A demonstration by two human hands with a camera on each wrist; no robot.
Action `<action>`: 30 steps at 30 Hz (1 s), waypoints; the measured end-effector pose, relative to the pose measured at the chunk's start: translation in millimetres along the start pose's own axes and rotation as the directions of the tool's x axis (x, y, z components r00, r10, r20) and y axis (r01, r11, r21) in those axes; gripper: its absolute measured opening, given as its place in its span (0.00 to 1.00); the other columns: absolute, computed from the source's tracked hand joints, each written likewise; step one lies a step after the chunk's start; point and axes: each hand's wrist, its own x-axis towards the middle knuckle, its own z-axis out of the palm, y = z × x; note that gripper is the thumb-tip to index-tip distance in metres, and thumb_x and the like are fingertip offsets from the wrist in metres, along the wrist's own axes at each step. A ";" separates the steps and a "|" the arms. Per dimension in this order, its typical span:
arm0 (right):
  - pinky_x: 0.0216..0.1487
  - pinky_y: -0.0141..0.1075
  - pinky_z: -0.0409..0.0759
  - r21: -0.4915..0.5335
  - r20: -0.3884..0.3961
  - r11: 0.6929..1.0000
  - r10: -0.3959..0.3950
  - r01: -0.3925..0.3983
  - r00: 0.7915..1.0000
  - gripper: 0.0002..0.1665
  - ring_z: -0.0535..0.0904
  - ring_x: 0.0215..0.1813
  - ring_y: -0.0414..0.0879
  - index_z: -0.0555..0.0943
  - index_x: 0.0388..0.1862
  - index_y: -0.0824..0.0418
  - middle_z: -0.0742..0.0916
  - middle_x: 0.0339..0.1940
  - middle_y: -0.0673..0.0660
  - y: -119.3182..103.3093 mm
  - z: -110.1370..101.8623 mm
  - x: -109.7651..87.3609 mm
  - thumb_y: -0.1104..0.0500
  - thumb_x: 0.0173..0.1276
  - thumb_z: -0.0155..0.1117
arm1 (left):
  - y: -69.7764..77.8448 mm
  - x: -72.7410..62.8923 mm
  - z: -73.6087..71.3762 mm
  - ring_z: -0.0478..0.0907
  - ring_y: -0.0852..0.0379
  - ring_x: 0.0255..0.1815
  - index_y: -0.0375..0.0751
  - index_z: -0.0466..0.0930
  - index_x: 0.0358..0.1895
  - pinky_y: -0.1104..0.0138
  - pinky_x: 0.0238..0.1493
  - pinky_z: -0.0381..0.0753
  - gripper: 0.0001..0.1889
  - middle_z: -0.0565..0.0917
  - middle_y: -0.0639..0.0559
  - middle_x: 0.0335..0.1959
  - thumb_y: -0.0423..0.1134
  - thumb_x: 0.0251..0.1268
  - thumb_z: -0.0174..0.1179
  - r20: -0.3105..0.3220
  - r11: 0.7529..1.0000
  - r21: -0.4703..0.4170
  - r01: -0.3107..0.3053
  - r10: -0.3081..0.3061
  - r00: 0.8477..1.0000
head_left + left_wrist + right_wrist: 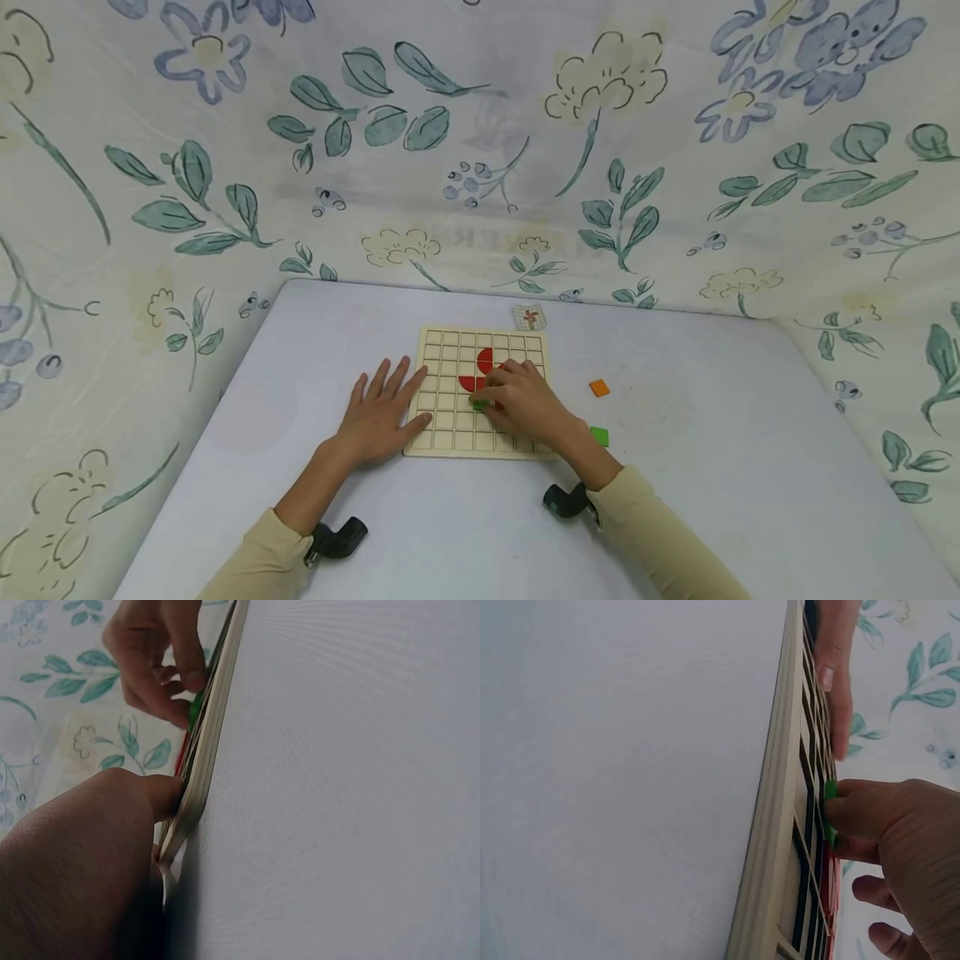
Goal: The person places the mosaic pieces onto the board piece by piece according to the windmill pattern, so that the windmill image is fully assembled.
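A pale wooden grid board lies on the table, with red curved pieces set in its middle cells. My right hand is over the board and pinches a small green piece between thumb and fingers, right at the grid beside the red pieces. In the head view this hand covers part of the red pieces. My left hand lies spread at the board's left edge, fingertips and thumb resting on its rim. The left wrist view shows the left thumb on the board's edge.
An orange square and a green square lie on the table right of the board; the right forearm passes close by the green one. A small pattern card sits behind the board. Floral cloth hangs behind the white table.
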 end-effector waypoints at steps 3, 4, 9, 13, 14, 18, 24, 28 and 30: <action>0.44 0.41 0.69 0.000 0.044 1.000 0.001 -0.001 0.999 0.10 0.72 0.45 0.46 0.90 0.43 0.47 0.84 0.40 0.47 -0.5 -3.7 -0.7 0.58 0.63 0.72 | 0.4 0.2 0.5 0.38 0.36 0.78 0.45 0.54 0.78 0.38 0.70 0.36 0.39 0.48 0.40 0.79 0.59 0.71 0.51 0.000 1.000 -0.004 -0.001 0.001 1.000; 0.44 0.41 0.70 0.001 0.050 1.000 0.003 -0.003 0.999 0.10 0.72 0.45 0.46 0.90 0.42 0.46 0.83 0.40 0.47 -0.4 -4.1 -0.9 0.58 0.63 0.72 | 0.5 0.1 0.5 0.38 0.36 0.78 0.45 0.54 0.78 0.38 0.70 0.36 0.39 0.48 0.40 0.79 0.59 0.70 0.51 -0.001 1.000 -0.003 -0.001 0.001 1.000; 0.46 0.41 0.71 0.009 0.051 1.000 0.015 -0.015 0.999 0.11 0.73 0.47 0.46 0.90 0.42 0.46 0.83 0.41 0.47 0.0 -2.2 -2.3 0.61 0.62 0.72 | -0.5 -0.8 1.3 0.38 0.36 0.78 0.45 0.54 0.78 0.38 0.70 0.37 0.39 0.49 0.40 0.79 0.59 0.70 0.51 -0.005 1.000 0.003 0.000 0.000 1.000; 0.44 0.40 0.70 0.020 0.037 0.999 0.034 -0.035 0.999 0.13 0.72 0.45 0.45 0.89 0.44 0.47 0.83 0.40 0.46 -1.5 -1.2 -5.4 0.61 0.62 0.71 | -0.4 -1.3 1.5 0.38 0.36 0.78 0.45 0.54 0.78 0.38 0.70 0.37 0.39 0.49 0.40 0.79 0.59 0.70 0.51 -0.007 1.000 0.000 0.000 0.000 1.000; 0.43 0.39 0.69 0.021 0.034 0.999 0.040 -0.041 0.999 0.13 0.71 0.44 0.45 0.89 0.45 0.47 0.82 0.40 0.46 -1.6 -1.1 -6.5 0.61 0.63 0.71 | -0.3 -1.4 1.5 0.38 0.36 0.78 0.45 0.54 0.78 0.38 0.70 0.37 0.39 0.49 0.40 0.79 0.59 0.70 0.51 -0.007 1.000 0.000 0.001 -0.001 1.000; 0.44 0.40 0.70 0.030 0.001 0.998 0.049 -0.049 0.999 0.12 0.71 0.43 0.44 0.89 0.45 0.49 0.83 0.40 0.46 -0.3 -1.6 -10.9 0.59 0.62 0.72 | -0.4 -1.5 1.7 0.38 0.36 0.78 0.46 0.54 0.78 0.38 0.70 0.37 0.39 0.49 0.40 0.79 0.59 0.70 0.51 -0.009 1.000 0.003 0.000 0.000 1.000; 0.47 0.41 0.71 0.049 -0.034 0.996 0.070 -0.068 0.997 0.09 0.72 0.45 0.45 0.90 0.42 0.51 0.84 0.39 0.48 3.3 -4.2 -19.0 0.59 0.62 0.72 | 0.0 -1.5 1.0 0.39 0.36 0.78 0.46 0.55 0.78 0.38 0.70 0.37 0.39 0.49 0.40 0.79 0.59 0.70 0.51 -0.019 1.000 0.000 -0.003 0.003 1.000; 0.43 0.39 0.69 0.051 -0.038 0.995 0.083 -0.081 0.996 0.09 0.71 0.42 0.44 0.90 0.42 0.50 0.85 0.40 0.47 5.0 -6.8 -25.1 0.57 0.62 0.73 | 0.0 -1.4 0.6 0.39 0.36 0.78 0.45 0.55 0.78 0.38 0.70 0.37 0.38 0.49 0.40 0.79 0.59 0.70 0.50 -0.021 1.000 0.005 -0.002 0.002 1.000; 0.40 0.38 0.68 0.051 -0.040 0.995 0.089 -0.087 0.995 0.09 0.70 0.41 0.43 0.90 0.41 0.50 0.85 0.40 0.47 5.8 -8.3 -27.5 0.57 0.62 0.73 | 0.0 -1.1 0.6 0.39 0.37 0.78 0.45 0.55 0.78 0.39 0.70 0.38 0.38 0.49 0.40 0.79 0.59 0.70 0.51 -0.022 1.000 0.007 -0.001 0.001 1.000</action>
